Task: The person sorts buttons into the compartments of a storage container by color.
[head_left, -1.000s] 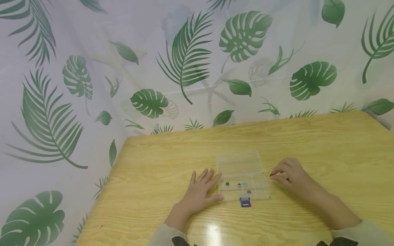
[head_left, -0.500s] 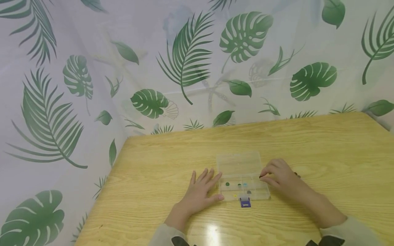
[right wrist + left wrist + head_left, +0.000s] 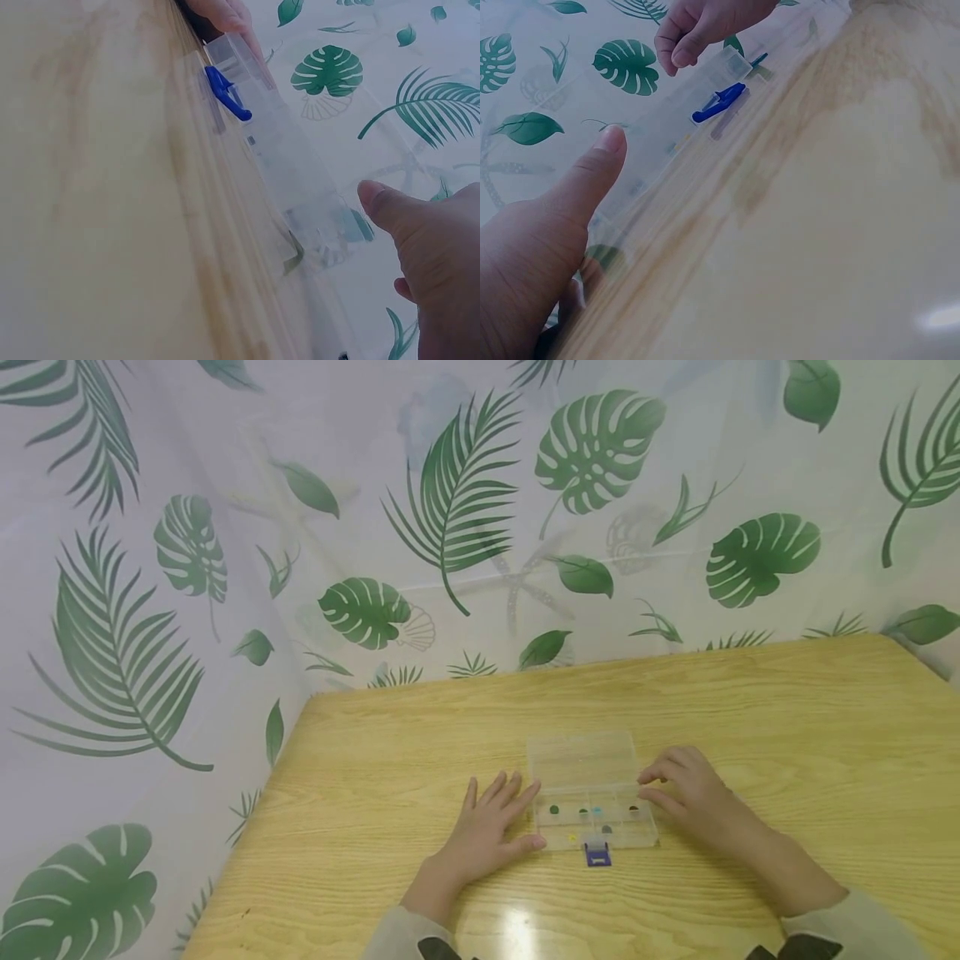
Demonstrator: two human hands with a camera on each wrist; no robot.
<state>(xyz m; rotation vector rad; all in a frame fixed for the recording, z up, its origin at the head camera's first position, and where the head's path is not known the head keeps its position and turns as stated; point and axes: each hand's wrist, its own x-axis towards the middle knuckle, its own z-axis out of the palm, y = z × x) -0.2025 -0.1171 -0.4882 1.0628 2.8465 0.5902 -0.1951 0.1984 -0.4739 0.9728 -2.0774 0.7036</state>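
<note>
A clear plastic compartment box (image 3: 651,837) lies on the table with its lid (image 3: 581,758) folded back and a purple-blue latch (image 3: 597,855) at the front. My left hand (image 3: 487,831) rests flat at its left side, fingers spread, with fingertips at the box's edge. The right hand (image 3: 693,797) hovers by the right end, thumb and forefinger slightly apart with nothing seen between them. Below those fingertips a small dark round piece (image 3: 633,809) sits in the right rear compartment. Other compartments hold a dark green piece (image 3: 554,810), a light blue one (image 3: 597,811), a grey one (image 3: 607,829) and a yellow one (image 3: 572,838).
The wood-grain table (image 3: 420,735) extends to both sides of the box. A white cloth with green leaf prints (image 3: 480,527) hangs along its back and left edges.
My right hand has moved left to the box and released the small dark piece, which now lies in the right rear compartment. The left hand has stayed in place.
</note>
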